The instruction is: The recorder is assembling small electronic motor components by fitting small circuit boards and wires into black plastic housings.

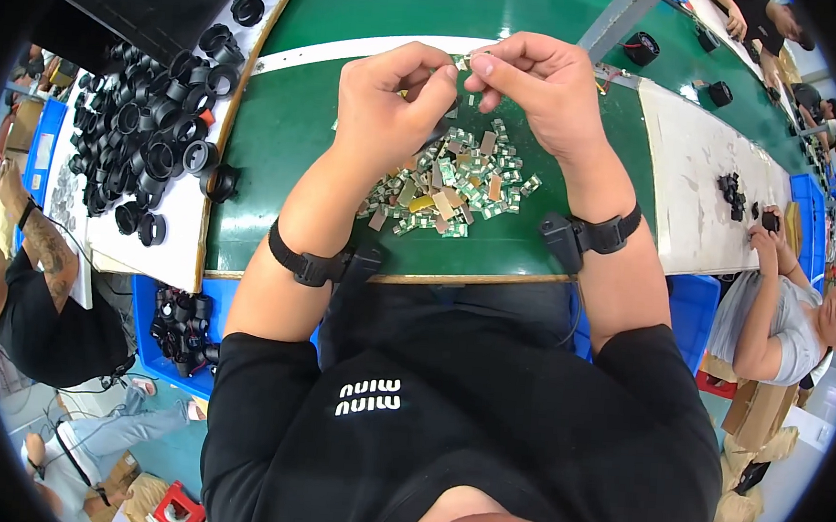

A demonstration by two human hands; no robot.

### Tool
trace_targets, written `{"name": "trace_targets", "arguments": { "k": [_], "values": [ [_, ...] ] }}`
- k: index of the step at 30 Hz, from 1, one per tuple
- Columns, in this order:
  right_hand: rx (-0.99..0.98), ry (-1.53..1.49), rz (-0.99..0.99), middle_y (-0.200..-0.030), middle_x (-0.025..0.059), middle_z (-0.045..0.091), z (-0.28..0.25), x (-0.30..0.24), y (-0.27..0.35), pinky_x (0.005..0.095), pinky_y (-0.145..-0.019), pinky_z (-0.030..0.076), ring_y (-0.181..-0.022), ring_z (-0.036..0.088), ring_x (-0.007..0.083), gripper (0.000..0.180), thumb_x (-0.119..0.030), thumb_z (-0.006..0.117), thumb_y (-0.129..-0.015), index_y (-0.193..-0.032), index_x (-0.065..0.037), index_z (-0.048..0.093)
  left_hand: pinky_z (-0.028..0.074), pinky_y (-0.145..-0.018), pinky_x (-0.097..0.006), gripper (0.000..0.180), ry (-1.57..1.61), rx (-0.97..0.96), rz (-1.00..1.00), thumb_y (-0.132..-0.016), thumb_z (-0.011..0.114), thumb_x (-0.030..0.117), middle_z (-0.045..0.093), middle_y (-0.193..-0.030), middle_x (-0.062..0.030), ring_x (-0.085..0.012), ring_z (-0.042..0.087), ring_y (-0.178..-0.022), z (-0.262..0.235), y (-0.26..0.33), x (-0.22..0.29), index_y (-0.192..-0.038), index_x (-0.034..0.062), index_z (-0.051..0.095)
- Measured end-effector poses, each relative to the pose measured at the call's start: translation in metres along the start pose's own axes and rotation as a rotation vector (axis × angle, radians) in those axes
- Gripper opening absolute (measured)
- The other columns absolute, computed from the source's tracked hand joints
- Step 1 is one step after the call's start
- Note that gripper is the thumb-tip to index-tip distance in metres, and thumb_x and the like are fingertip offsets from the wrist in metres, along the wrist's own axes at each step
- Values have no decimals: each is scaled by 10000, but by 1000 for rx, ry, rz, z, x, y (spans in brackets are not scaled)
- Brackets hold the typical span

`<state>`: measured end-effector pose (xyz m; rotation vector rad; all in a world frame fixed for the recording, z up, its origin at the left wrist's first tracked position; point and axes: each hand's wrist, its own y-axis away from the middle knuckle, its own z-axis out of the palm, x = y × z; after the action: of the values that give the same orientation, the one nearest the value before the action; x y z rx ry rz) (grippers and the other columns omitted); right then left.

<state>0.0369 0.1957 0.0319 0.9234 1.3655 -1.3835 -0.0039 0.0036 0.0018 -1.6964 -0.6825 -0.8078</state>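
My left hand (390,97) is closed, thumb and forefinger pinched. A dark part, probably a black plastic housing (435,133), shows below its thumb, mostly hidden by the hand. My right hand (548,92) meets it fingertip to fingertip. Between right thumb and forefinger is a tiny pale-green piece (464,62) that looks like a small circuit board. Beneath both hands, a loose heap of small green circuit boards (494,194) with tan and yellow pads (421,204) lies on the green mat (278,195). Each wrist wears a black strap with a small box.
Many black ring housings (148,130) crowd a white board at left; one ring (220,184) sits at its edge. A blue bin (151,326) of black parts stands below. A grey metal post (629,20) rises at back right. Co-workers sit on both sides.
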Motion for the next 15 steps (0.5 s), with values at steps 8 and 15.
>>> {"name": "trace_targets", "arguments": {
  "k": [8, 15],
  "values": [
    [-50, 192, -38, -766, 39, 705, 3, 3, -1, 246, -637, 521, -686, 645, 93, 168, -150, 759, -962, -897, -5, 704, 508, -592, -237, 67, -31, -54, 66, -904, 705, 44, 700, -707, -40, -62, 630, -633, -10, -3, 4, -883, -15, 728],
    [-30, 217, -130, -768, 35, 687, 5, 11, 4, 245, -636, 507, -687, 629, 92, 152, -126, 718, -985, -897, -7, 686, 529, -559, -281, 97, 42, 0, 67, -885, 714, 64, 699, -702, -80, -99, 651, -604, -5, 4, 9, -841, -22, 722]
  ]
}}
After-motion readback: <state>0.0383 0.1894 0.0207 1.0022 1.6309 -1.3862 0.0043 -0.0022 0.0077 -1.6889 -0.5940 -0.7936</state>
